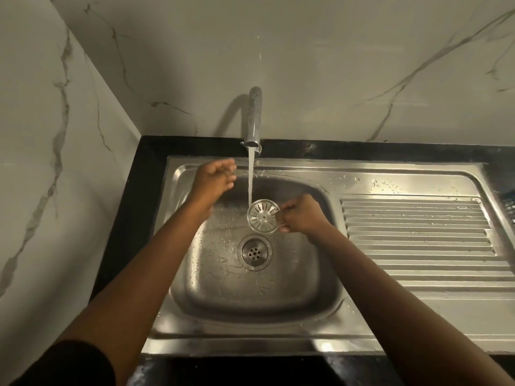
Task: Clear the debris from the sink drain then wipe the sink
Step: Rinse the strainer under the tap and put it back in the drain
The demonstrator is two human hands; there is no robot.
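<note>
My right hand (302, 215) pinches the edge of a round metal drain strainer (263, 216) and holds it above the sink basin, under a stream of water (250, 179) falling from the tap (254, 118). My left hand (216, 176) hovers over the back left of the basin, just left of the stream, fingers loosely curled and holding nothing. Below the strainer, the drain opening (254, 252) in the basin floor is uncovered. The stainless steel sink (195, 310) is wet with droplets.
A ribbed draining board (418, 240) is to the right of the basin. A black countertop (133, 207) frames the sink. Marble-pattern walls rise behind and to the left. Something blue shows at the far right edge (508, 195).
</note>
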